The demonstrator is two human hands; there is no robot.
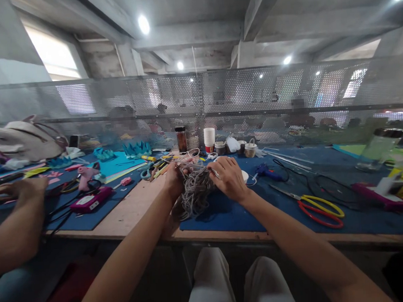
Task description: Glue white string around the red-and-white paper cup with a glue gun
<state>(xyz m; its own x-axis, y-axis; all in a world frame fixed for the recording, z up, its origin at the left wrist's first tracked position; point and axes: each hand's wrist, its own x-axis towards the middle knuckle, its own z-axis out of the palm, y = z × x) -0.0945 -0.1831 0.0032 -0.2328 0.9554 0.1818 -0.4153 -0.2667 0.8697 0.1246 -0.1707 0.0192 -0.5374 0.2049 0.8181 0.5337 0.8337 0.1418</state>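
Note:
A tangled bundle of thin grey cord [194, 190] hangs between my two hands, its lower loops reaching the table near the front edge. My left hand [174, 179] is closed on the left side of the bundle, near its top. From the right, my right hand [228, 176] has its fingers bent and pressed together at the bundle's upper edge, closed on the cord. The fingertips of both hands are partly hidden by the strands. Just right of my right hand, a white round object [245, 176] shows in part.
Scissors [318, 209] with red and yellow handles lie right, beside a blue glue gun [268, 173] and cables. Paper cups [209, 140] and a dark jar [181, 140] stand behind. At left are a pink glue gun [86, 176], a purple power strip [91, 199] and another person's arm [19, 214].

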